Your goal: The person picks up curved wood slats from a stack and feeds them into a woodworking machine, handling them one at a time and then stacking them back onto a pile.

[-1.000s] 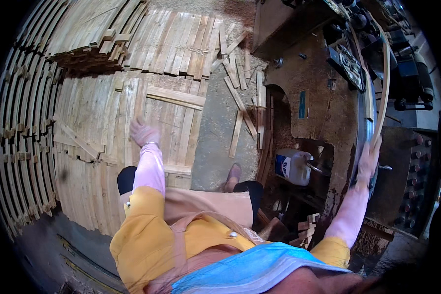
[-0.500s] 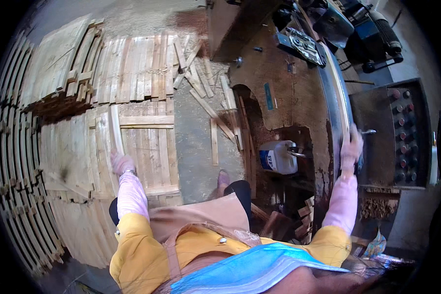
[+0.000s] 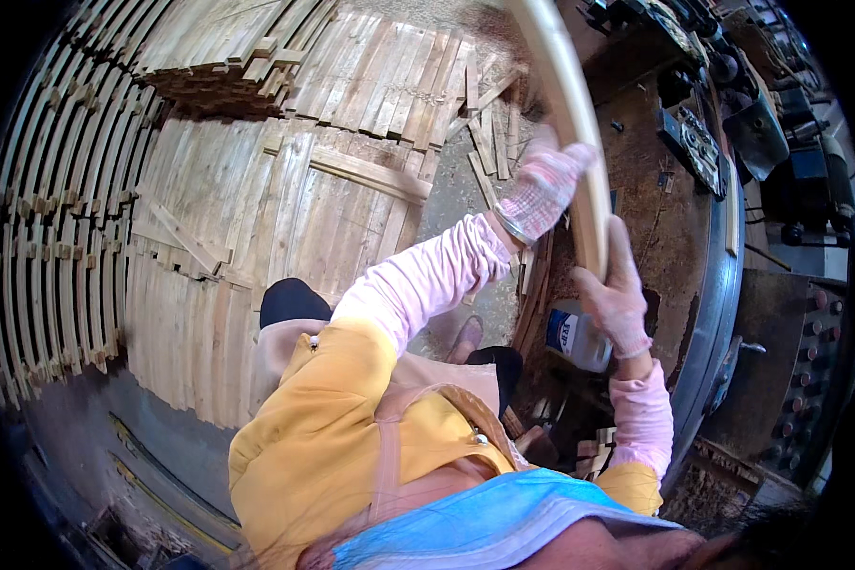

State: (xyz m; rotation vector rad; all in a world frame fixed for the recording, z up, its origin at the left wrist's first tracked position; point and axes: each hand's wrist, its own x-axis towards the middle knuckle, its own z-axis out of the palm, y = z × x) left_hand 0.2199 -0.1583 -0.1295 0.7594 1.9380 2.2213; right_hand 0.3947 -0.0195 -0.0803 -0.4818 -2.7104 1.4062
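Bright, even daylight with soft shadows (darker at right), heavy fisheye bending toward a black rim, slight motion blur.

You're in a woodworking shop, pretty clearly. Flat wooden slats (image 3: 256,209) cover the floor in rows to your left, with a darker stack of slats (image 3: 209,81) piled further back. On your right there's a heavy, grimy machine table (image 3: 708,285) with a curved metal edge, dusted with sawdust, and offcut blocks (image 3: 579,446) heaped near your feet. Rough concrete floor (image 3: 446,190) shows between them.
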